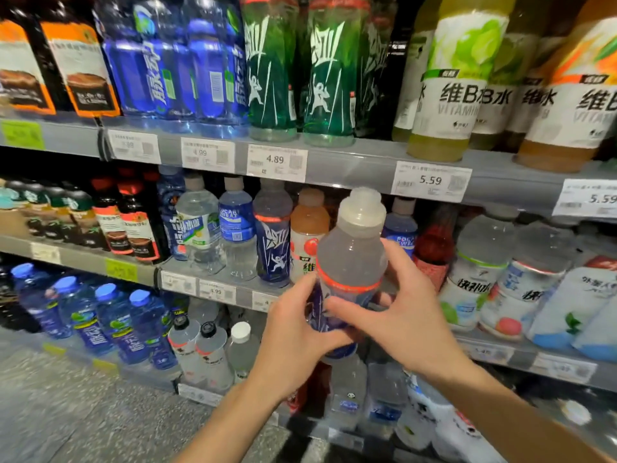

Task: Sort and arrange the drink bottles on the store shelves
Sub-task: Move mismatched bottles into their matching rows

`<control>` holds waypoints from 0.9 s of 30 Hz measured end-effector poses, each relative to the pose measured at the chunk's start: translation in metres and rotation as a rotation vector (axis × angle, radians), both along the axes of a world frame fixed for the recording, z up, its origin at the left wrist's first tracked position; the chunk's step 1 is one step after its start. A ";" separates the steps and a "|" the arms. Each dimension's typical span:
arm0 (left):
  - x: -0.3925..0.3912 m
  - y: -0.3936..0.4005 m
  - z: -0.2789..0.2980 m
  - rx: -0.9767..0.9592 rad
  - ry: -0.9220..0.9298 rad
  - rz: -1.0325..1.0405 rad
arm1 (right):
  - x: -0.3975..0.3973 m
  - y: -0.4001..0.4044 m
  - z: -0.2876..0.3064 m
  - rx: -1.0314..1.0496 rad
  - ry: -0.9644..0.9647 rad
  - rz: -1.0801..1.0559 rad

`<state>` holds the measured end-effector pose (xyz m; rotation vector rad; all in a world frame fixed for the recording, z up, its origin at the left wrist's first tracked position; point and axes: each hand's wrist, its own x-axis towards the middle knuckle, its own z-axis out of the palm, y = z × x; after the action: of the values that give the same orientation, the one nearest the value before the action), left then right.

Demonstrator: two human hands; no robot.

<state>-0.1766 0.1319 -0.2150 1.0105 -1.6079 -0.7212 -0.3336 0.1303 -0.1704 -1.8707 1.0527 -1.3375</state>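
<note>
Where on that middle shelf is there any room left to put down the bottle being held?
Both hands, left and right, grip the clear white-capped bottle with purple label. Behind it, a gap seems to open between the peach-coloured bottle and the small blue-labelled bottle, though the held bottle hides most of it. Elsewhere the grey middle shelf is packed tight.

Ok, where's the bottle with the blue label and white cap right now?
In the head view, the blue-label bottle is centre frame, held upright off the shelf by the left hand and right hand, in front of the middle shelf.
</note>
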 end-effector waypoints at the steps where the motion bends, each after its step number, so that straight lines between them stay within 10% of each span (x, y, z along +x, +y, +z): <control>1: 0.004 -0.003 0.001 0.017 -0.039 -0.033 | 0.001 -0.002 -0.004 0.008 -0.031 -0.015; 5: 0.030 -0.020 0.002 0.063 -0.267 -0.134 | 0.007 -0.011 -0.020 0.038 -0.104 -0.067; 12: 0.047 -0.062 -0.017 -0.026 -0.261 0.380 | 0.005 -0.021 -0.044 0.116 -0.115 -0.107; 27: -0.010 -0.111 0.016 -0.125 -0.546 0.723 | -0.019 -0.029 -0.044 0.170 -0.110 -0.055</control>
<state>-0.1868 0.0210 -0.1990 1.6537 -1.5328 0.1636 -0.3527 0.1015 -0.2141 -1.6362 1.1312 -1.3227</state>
